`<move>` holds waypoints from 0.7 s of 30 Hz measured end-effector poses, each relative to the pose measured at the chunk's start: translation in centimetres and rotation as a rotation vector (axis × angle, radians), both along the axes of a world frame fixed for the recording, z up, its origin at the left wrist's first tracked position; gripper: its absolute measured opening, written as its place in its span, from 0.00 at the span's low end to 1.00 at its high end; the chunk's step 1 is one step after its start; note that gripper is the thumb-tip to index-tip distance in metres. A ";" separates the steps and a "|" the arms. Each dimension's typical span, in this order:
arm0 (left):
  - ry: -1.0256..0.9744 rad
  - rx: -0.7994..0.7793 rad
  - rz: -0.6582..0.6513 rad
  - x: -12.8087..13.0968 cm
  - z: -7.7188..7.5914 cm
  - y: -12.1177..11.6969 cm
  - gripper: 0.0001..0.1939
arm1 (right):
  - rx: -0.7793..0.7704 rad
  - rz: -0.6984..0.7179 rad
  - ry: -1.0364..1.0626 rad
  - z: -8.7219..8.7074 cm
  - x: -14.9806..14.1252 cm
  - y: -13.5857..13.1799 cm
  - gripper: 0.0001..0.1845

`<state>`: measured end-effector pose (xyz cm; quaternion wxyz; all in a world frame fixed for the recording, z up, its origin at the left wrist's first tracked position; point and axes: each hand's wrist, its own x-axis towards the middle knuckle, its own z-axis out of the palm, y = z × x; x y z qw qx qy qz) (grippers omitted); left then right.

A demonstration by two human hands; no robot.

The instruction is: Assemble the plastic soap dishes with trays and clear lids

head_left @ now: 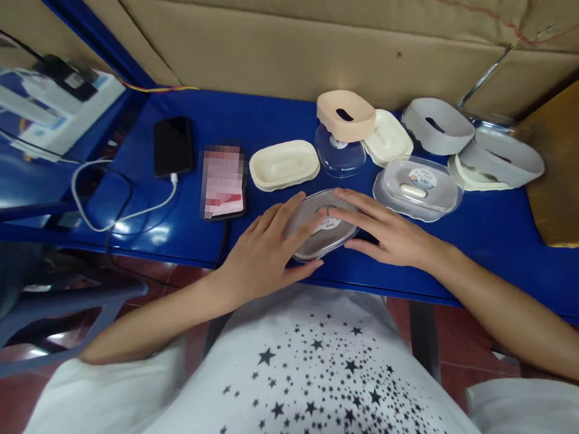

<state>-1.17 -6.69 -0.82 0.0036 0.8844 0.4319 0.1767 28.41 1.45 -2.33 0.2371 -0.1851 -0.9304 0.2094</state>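
Note:
A soap dish with a clear lid (312, 244) lies near the table's front edge, a round label (330, 221) on its top. My left hand (267, 249) rests over its left side with spread fingers; the index finger reaches the label and the thumb lies along the front rim. From the right, my right hand (388, 231) touches the lid with outstretched fingers, one at the back rim and one on the label. Part of the dish is hidden under both hands. Just behind stand a cream inner tray (284, 165) and a loose clear lid (341, 159).
A peach dish base (345, 114), another cream tray (388, 138), grey bases (440, 125) and a lidded dish (419, 187) stand at the back right. A phone (225, 182), a black device (173, 146) on a white cable and a power strip (71, 119) lie left. A cardboard box (572, 159) borders the right.

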 end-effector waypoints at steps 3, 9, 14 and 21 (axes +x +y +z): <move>-0.047 -0.030 0.015 0.3 -0.1 0.0 0.46 | 0.011 -0.009 -0.030 0.2 0.0 0.1 0.37; -0.106 -0.096 0.063 0.7 -0.4 -0.8 0.44 | 0.037 -0.026 -0.067 0.8 -0.3 0.2 0.36; -0.041 -0.082 0.069 0.6 0.0 0.1 0.38 | 0.120 -0.052 -0.075 0.2 -0.3 0.4 0.37; 0.058 -0.078 0.145 -2.4 1.8 5.1 0.32 | 0.153 -0.169 -0.077 -0.7 -0.2 -0.1 0.37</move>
